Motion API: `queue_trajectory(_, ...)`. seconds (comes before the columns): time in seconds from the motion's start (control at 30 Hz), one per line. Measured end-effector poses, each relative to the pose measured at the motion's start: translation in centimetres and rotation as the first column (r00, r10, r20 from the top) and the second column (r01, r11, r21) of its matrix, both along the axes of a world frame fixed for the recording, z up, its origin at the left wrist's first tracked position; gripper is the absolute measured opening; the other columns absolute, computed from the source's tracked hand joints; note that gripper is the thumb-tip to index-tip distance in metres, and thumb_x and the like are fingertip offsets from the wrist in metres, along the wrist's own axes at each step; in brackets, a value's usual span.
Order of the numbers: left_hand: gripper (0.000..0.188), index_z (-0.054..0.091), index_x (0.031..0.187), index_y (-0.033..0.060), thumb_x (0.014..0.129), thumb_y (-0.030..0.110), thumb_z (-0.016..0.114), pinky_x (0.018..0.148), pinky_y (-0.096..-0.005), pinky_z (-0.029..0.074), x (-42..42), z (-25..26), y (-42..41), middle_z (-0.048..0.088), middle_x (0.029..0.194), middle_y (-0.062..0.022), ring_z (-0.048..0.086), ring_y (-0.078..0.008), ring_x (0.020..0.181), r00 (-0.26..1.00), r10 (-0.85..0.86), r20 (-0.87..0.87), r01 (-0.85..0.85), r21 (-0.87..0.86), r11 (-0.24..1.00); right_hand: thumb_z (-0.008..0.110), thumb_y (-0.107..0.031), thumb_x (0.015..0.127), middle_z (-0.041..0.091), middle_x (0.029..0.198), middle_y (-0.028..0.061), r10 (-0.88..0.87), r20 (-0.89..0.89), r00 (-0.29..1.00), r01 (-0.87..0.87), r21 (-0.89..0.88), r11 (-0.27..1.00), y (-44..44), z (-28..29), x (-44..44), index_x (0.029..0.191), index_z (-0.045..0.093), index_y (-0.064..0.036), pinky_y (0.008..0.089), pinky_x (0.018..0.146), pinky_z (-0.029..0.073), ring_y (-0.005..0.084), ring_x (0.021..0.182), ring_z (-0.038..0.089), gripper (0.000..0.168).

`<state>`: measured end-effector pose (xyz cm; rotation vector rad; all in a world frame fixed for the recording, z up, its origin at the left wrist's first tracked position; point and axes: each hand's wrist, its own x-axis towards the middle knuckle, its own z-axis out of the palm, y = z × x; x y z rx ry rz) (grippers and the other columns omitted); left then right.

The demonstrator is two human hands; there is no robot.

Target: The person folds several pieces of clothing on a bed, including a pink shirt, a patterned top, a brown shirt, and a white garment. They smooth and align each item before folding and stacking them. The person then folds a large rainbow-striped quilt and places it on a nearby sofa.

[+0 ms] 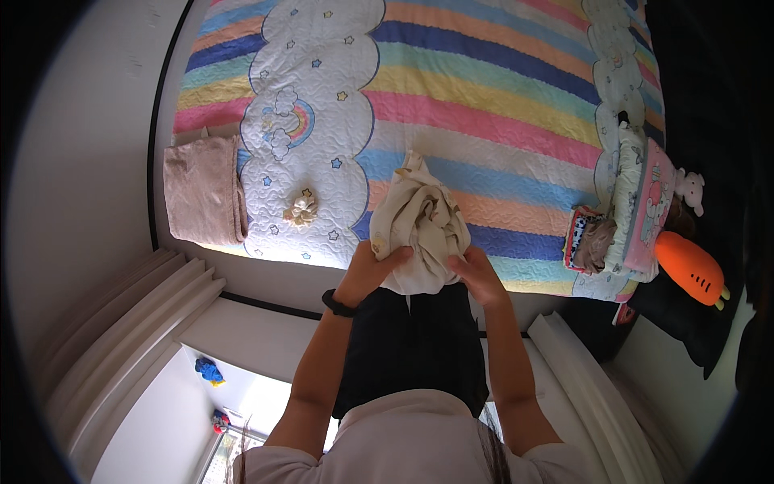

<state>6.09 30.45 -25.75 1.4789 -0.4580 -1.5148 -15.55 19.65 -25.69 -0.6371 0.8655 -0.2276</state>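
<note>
A cream printed cloth (420, 227), gathered into a loose rounded bundle with twisted folds, is between my two hands at the bed's near edge. My left hand (380, 264) grips its lower left side, thumb on top. On the lower right side my right hand (478, 272) holds it the same way. The fingers beneath the cloth are hidden. One narrow end of the fabric points away from me over the quilt (484, 139), which has rainbow stripes and white cloud panels. To the left of the bundle lies a small cream scrunched fabric piece (301, 209).
A folded brown blanket (202, 190) lies at the bed's left corner. On the right are a pink printed pillow (650, 206), small folded cloths (589, 239), an orange carrot-shaped plush (690, 268) and a pale plush toy (690, 189). Curtains (130, 339) hang at the lower left.
</note>
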Motion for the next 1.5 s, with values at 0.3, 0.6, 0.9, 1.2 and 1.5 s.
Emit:
queue_trajectory(0.3,0.034,0.066,0.112,-0.002,0.078,-0.006,0.071,0.079,-0.026,0.051,0.3,17.1,2.4,0.071,0.097,-0.0099,0.065,-0.0152,0.086,0.136,0.505,0.852,-0.301,-0.451,0.84,0.065,-0.005,0.086,0.063,0.092,0.0066,-0.164,-0.226,0.96,-0.198,-0.966,0.169,-9.6,11.3,-3.8,0.103,0.061,-0.001,0.0297,0.072,0.045,0.0152,0.083,0.055,0.018)
queue_trajectory(0.6,0.033,0.064,0.112,-0.0017,0.081,0.006,0.072,0.089,-0.0314,0.049,-9.4,25.9,14.6,0.066,0.107,-0.0101,0.064,-0.0202,0.096,-0.524,0.595,0.61,-0.31,-0.787,0.534,0.068,-0.028,0.092,0.058,0.108,0.0202,-0.06,0.606,0.794,0.462,-0.664,-0.587,-4.6,27.1,-8.3,0.114,0.053,0.002,0.0416,0.085,0.05,0.0298,0.1,0.058,0.04)
queue_trajectory(0.9,0.034,0.057,0.121,-0.0059,0.091,0.01,0.06,0.09,-0.0325,0.051,-14.6,26.2,25.9,0.065,0.12,-0.0151,0.064,-0.0206,0.101,0.652,0.756,0.065,-0.557,-0.636,0.535,0.065,-0.026,0.09,0.056,0.12,0.0194,0.228,0.278,0.933,0.282,-0.959,0.017,2.0,24.2,-8.8,0.121,0.056,0.001,0.0428,0.099,0.044,0.0312,0.109,0.056,0.042)
queue_trajectory(1.2,0.033,0.055,0.125,-0.0071,0.096,0.011,0.055,0.089,-0.0341,0.052,-14.7,32.5,19.7,0.066,0.116,-0.0137,0.066,-0.0213,0.105,0.715,0.564,-0.413,-0.698,-0.377,0.609,0.055,-0.035,0.099,0.051,0.131,0.0195,0.453,0.487,0.747,0.3,-0.855,0.423,10.4,24.9,-4.9,0.137,0.038,0.005,0.0424,0.104,0.041,0.0284,0.119,0.054,0.058)
queue_trajectory(1.5,0.07,0.043,0.142,-0.0011,0.087,0.027,0.076,0.103,-0.0377,0.041,-16.7,33.4,20.7,0.055,0.134,-0.0115,0.053,-0.0247,0.124,0.88,0.47,0.072,-0.274,-0.733,0.623,0.064,-0.019,0.097,0.059,0.086,-0.001,0.234,0.464,0.855,0.163,-0.667,0.727,12.2,30.4,-3.4,0.101,0.063,-0.002,0.0215,0.07,0.042,0.0062,0.075,0.053,0.018)
